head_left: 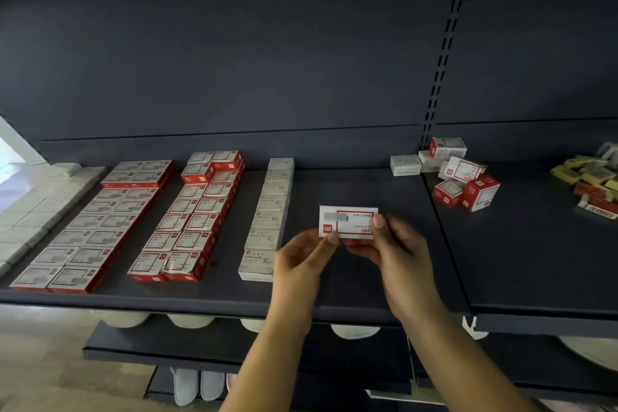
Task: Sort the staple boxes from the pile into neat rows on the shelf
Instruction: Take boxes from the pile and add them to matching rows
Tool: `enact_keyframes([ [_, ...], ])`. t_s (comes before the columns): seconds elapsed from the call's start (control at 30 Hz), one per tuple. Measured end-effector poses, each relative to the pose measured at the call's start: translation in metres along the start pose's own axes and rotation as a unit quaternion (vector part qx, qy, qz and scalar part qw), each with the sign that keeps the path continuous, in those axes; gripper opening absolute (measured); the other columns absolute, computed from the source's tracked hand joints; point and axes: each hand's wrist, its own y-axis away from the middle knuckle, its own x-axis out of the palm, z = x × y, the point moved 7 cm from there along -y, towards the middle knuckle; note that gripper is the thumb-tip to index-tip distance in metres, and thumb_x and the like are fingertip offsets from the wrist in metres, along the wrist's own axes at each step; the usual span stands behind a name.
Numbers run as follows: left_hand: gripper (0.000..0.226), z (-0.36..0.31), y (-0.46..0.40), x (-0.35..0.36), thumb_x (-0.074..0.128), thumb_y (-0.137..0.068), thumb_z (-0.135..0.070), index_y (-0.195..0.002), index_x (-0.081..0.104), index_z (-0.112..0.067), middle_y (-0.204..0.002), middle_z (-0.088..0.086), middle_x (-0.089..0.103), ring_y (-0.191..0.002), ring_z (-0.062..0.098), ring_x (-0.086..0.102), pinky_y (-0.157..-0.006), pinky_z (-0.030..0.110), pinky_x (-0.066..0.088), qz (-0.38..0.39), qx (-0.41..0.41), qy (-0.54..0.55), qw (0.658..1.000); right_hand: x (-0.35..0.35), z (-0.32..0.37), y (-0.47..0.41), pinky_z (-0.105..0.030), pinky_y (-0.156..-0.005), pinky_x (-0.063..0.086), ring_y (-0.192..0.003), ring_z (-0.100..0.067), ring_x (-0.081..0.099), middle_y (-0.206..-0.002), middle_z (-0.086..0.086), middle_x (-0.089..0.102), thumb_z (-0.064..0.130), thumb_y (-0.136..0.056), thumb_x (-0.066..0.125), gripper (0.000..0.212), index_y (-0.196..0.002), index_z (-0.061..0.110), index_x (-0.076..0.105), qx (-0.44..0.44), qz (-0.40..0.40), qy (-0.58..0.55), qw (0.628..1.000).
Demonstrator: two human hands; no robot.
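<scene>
left of frame: red-and-white staple box rows [187, 211] lie on the dark shelf [368, 278], a white box row [267, 214] beside them. centre: left hand [301, 261] and right hand [391, 244] fingers pinch one staple box [347, 221] above the shelf. upper right: loose pile [458, 174].

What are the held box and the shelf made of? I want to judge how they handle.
Held box: seemingly printed cardboard, matte white with red border and sharp folded edges. Shelf: likely painted metal, dark, smooth, thin-lipped, with slotted uprights behind.
</scene>
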Motion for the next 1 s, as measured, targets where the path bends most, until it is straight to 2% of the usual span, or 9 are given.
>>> enact_keyframes([
  [0.17,0.039,0.007,-0.004,0.002,0.071,-0.063,-0.033,-0.092,0.069,-0.006,-0.098,0.013,0.072,-0.099,0.025,0.066,-0.093,0.037,0.047,0.013,-0.033,0.071,0.997,-0.005,-0.002,0.001,-0.026,-0.063,0.056,-0.074,-0.021,0.069,-0.086,-0.010,0.071,0.014,-0.094,0.044,0.021,-0.093,0.009,0.065,0.015,0.007,-0.006,1.000],
  [0.3,0.031,0.002,-0.011,0.005,0.064,-0.074,-0.022,-0.096,0.062,0.000,-0.097,0.017,0.071,-0.098,0.029,0.067,-0.094,0.039,0.049,0.020,-0.047,0.105,0.993,-0.011,-0.003,-0.001,-0.023,-0.062,0.056,-0.073,-0.017,0.069,-0.081,-0.001,0.073,0.016,-0.090,0.053,0.013,-0.093,0.016,0.066,0.031,0.012,0.032,0.999],
  [0.4,0.020,-0.010,-0.020,0.004,0.063,-0.076,-0.021,-0.085,0.064,-0.004,-0.084,0.013,0.072,-0.082,0.024,0.069,-0.081,0.037,0.053,0.018,-0.023,0.087,0.996,-0.015,0.000,-0.004,-0.018,-0.062,0.053,-0.079,-0.009,0.068,-0.086,0.001,0.071,0.011,-0.088,0.057,0.017,-0.098,0.022,0.064,0.027,0.013,0.056,0.998],
  [0.47,0.020,-0.017,-0.024,0.004,0.066,-0.072,-0.027,-0.079,0.067,-0.008,-0.077,0.010,0.071,-0.071,0.021,0.067,-0.071,0.034,0.053,0.024,-0.002,0.020,1.000,-0.017,0.004,-0.004,-0.017,-0.058,0.051,-0.072,-0.007,0.067,-0.084,-0.002,0.069,0.011,-0.088,0.058,0.018,-0.103,0.020,0.064,0.022,0.021,0.080,0.996],
  [0.57,0.025,-0.018,-0.025,0.014,0.067,-0.066,-0.033,-0.073,0.073,-0.010,-0.071,0.012,0.070,-0.063,0.020,0.063,-0.059,0.027,0.050,0.071,0.012,-0.050,0.996,-0.016,0.008,-0.003,-0.021,-0.050,0.049,-0.058,-0.009,0.062,-0.074,-0.003,0.067,0.026,-0.084,0.060,0.022,-0.105,0.022,0.063,0.017,0.060,0.125,0.990],
  [0.67,0.025,-0.013,-0.020,0.026,0.067,-0.068,-0.031,-0.072,0.074,-0.007,-0.069,0.013,0.069,-0.063,0.019,0.063,-0.057,0.024,0.049,0.126,0.011,-0.067,0.990,-0.012,0.007,-0.001,-0.022,-0.046,0.047,-0.054,-0.012,0.060,-0.071,-0.001,0.069,0.040,-0.073,0.059,0.032,-0.099,0.022,0.064,0.027,0.116,0.153,0.981],
  [0.83,0.028,-0.010,-0.023,0.021,0.067,-0.068,-0.023,-0.089,0.070,-0.005,-0.077,0.011,0.071,-0.071,0.019,0.066,-0.061,0.026,0.054,0.110,-0.016,-0.002,0.994,-0.012,0.001,-0.006,-0.027,-0.054,0.054,-0.068,-0.025,0.069,-0.078,-0.012,0.071,0.027,-0.074,0.061,0.030,-0.094,0.004,0.062,0.038,0.075,0.045,0.995],
  [0.93,0.038,-0.011,-0.024,0.010,0.066,-0.068,-0.022,-0.103,0.066,-0.007,-0.094,0.012,0.071,-0.088,0.025,0.068,-0.077,0.037,0.057,0.092,-0.005,0.017,0.996,-0.009,-0.008,-0.008,-0.031,-0.061,0.056,-0.083,-0.031,0.069,-0.090,-0.017,0.069,0.020,-0.071,0.063,0.032,-0.095,0.000,0.058,0.072,0.042,-0.051,0.995],
  [1.0,0.038,-0.013,-0.023,0.003,0.066,-0.068,-0.020,-0.104,0.065,-0.008,-0.094,0.012,0.072,-0.090,0.025,0.068,-0.075,0.036,0.057,0.083,0.007,0.035,0.996,-0.003,-0.013,-0.008,-0.032,-0.063,0.056,-0.087,-0.032,0.068,-0.096,-0.020,0.068,0.020,-0.070,0.067,0.036,-0.099,-0.001,0.058,0.088,0.035,-0.073,0.993],
])
